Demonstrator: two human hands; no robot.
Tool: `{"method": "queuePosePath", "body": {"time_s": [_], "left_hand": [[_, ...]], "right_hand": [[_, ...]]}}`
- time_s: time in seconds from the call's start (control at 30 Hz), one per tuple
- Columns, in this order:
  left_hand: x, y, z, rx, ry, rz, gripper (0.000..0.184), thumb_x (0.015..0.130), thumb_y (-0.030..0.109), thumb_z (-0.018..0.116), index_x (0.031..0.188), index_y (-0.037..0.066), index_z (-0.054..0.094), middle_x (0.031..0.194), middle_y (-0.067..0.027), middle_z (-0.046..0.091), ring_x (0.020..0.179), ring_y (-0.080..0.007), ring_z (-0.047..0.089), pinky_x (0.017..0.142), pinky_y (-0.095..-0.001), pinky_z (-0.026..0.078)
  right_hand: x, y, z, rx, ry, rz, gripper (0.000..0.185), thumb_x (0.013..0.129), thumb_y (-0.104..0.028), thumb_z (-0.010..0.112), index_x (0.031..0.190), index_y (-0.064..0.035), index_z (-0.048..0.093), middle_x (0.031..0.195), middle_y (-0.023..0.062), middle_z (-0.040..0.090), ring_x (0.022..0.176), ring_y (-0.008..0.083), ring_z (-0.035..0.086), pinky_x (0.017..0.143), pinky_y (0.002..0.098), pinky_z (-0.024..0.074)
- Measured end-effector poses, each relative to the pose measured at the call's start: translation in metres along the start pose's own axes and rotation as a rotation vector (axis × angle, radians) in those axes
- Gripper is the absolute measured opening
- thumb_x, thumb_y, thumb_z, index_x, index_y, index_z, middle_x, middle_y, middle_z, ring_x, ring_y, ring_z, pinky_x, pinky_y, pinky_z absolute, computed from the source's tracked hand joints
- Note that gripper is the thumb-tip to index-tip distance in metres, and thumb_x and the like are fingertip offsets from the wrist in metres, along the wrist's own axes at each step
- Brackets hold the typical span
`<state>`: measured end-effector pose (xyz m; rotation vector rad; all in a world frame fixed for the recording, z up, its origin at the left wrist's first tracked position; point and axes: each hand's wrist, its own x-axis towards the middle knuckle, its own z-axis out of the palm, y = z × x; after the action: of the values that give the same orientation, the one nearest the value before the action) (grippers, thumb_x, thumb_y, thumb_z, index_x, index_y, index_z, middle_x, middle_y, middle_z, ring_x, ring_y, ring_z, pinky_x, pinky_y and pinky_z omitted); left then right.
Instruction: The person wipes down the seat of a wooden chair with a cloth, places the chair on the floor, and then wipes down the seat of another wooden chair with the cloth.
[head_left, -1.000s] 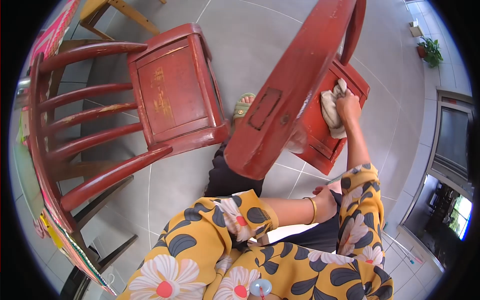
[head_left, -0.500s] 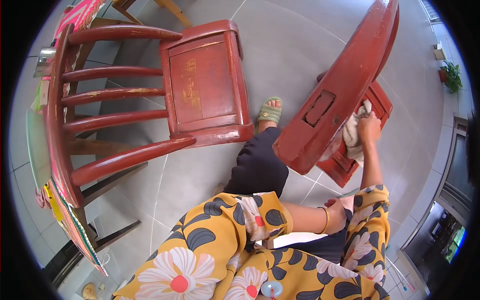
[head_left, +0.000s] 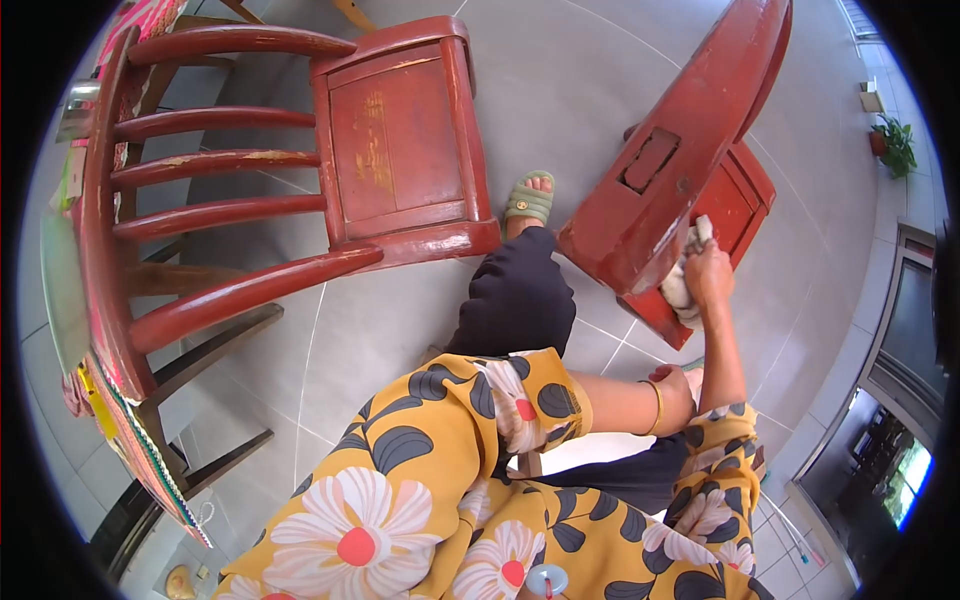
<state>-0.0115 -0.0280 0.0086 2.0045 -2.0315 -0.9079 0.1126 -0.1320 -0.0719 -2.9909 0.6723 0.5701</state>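
Observation:
My right hand is closed around a crumpled whitish cloth. It presses the cloth against the lower panel of a red wooden chair, beneath the wide curved red board. That board has a rectangular outline cut into it and a worn patch near its edge. Bent in front of my body, my left arm wears a gold bangle. My left hand lies beside my right forearm, which partly covers it, and its fingers are mostly hidden.
Another red chair with a slatted back and scuffed paint stands to the left, against a table with a pink woven cover. My sandalled foot rests on grey floor tiles. A potted plant sits by the right wall.
My right hand has drawn the cloth down and to the left along the chair's lower panel. The whole view has shifted slightly; my left hand stays about where it was.

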Motion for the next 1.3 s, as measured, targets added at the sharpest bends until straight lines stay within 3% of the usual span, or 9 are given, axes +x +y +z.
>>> {"method": "queuePosePath", "body": {"time_s": [0.07, 0.1, 0.27, 0.53, 0.73, 0.9, 1.07, 1.13, 1.3], "left_hand": [[0.008, 0.003, 0.009, -0.007, 0.030, -0.021, 0.031, 0.085, 0.021, 0.057, 0.111, 0.008, 0.067, 0.096, -0.0155, 0.069, 0.079, -0.0363, 0.066, 0.067, -0.0522, 0.049], [0.007, 0.005, 0.009, 0.060, 0.015, -0.033, 0.028, 0.084, 0.020, 0.056, 0.107, 0.010, 0.068, 0.095, -0.0105, 0.069, 0.084, -0.0326, 0.066, 0.064, -0.0509, 0.047], [0.002, 0.006, 0.021, -0.015, 0.207, -0.027, 0.020, 0.082, 0.018, 0.058, 0.097, 0.009, 0.069, 0.090, -0.0101, 0.068, 0.080, -0.0285, 0.066, 0.063, -0.0493, 0.047], [-0.006, -0.006, 0.013, -0.035, 0.082, -0.027, 0.019, 0.079, 0.017, 0.063, 0.093, 0.007, 0.069, 0.090, -0.0093, 0.070, 0.081, -0.0253, 0.067, 0.067, -0.0469, 0.048], [0.003, 0.001, 0.018, -0.001, 0.071, -0.017, 0.021, 0.084, 0.019, 0.059, 0.099, 0.008, 0.069, 0.094, -0.0071, 0.069, 0.088, -0.0237, 0.067, 0.070, -0.0478, 0.050], [-0.003, 0.004, 0.024, 0.013, 0.059, 0.023, 0.022, 0.087, 0.022, 0.055, 0.100, 0.011, 0.068, 0.098, -0.0068, 0.068, 0.089, -0.0212, 0.066, 0.071, -0.0468, 0.050], [-0.010, 0.003, 0.019, 0.012, 0.103, 0.018, 0.018, 0.082, 0.017, 0.059, 0.095, 0.010, 0.068, 0.087, -0.0070, 0.069, 0.078, -0.0212, 0.067, 0.069, -0.0448, 0.049], [-0.007, 0.003, 0.027, -0.033, 0.222, -0.023, 0.015, 0.080, 0.017, 0.061, 0.091, 0.009, 0.068, 0.083, -0.0060, 0.069, 0.077, -0.0225, 0.067, 0.070, -0.0452, 0.049], [-0.008, -0.009, 0.021, -0.036, 0.116, -0.020, 0.016, 0.080, 0.016, 0.062, 0.092, 0.008, 0.069, 0.085, -0.0077, 0.069, 0.078, -0.0240, 0.068, 0.072, -0.0461, 0.050]], "right_hand": [[-0.016, -0.003, 0.002, -0.017, -0.010, -0.019, 0.038, 0.089, -0.032, 0.054, 0.114, -0.0035, 0.059, 0.110, 0.0277, 0.061, 0.101, 0.0435, 0.061, 0.088, 0.0507, 0.0485], [-0.015, -0.003, 0.002, -0.022, -0.006, -0.007, 0.038, 0.089, -0.032, 0.054, 0.114, -0.0035, 0.059, 0.110, 0.0277, 0.061, 0.101, 0.0435, 0.061, 0.088, 0.0507, 0.0485], [0.030, -0.003, -0.002, 0.050, 0.178, 0.076, 0.036, 0.089, -0.030, 0.053, 0.108, -0.0001, 0.060, 0.109, 0.0281, 0.061, 0.100, 0.0424, 0.062, 0.087, 0.0487, 0.0496], [0.123, 0.016, -0.025, 0.120, 0.206, 0.195, 0.039, 0.086, -0.023, 0.045, 0.114, -0.0023, 0.063, 0.112, 0.0281, 0.063, 0.104, 0.0435, 0.062, 0.090, 0.0482, 0.0495], [0.046, 0.013, 0.002, 0.111, 0.225, -0.014, 0.036, 0.090, -0.029, 0.050, 0.112, -0.0036, 0.063, 0.113, 0.0267, 0.059, 0.097, 0.0438, 0.063, 0.085, 0.0506, 0.0501], [-0.014, -0.001, 0.012, 0.051, 0.054, -0.104, 0.033, 0.087, -0.031, 0.059, 0.110, -0.0062, 0.062, 0.108, 0.0237, 0.058, 0.090, 0.0424, 0.064, 0.079, 0.0508, 0.0510], [0.038, 0.005, 0.005, 0.163, 0.230, 0.012, 0.035, 0.087, -0.030, 0.059, 0.113, -0.0056, 0.061, 0.109, 0.0228, 0.060, 0.095, 0.0406, 0.063, 0.082, 0.0483, 0.0508], [0.069, 0.006, -0.007, 0.157, 0.237, 0.050, 0.034, 0.087, -0.027, 0.057, 0.114, -0.0056, 0.062, 0.111, 0.0232, 0.060, 0.098, 0.0395, 0.063, 0.085, 0.0476, 0.0506], [0.110, 0.005, -0.035, 0.156, 0.223, 0.110, 0.036, 0.087, -0.021, 0.049, 0.116, -0.0035, 0.063, 0.117, 0.0243, 0.061, 0.106, 0.0392, 0.062, 0.090, 0.0449, 0.0500]]}}
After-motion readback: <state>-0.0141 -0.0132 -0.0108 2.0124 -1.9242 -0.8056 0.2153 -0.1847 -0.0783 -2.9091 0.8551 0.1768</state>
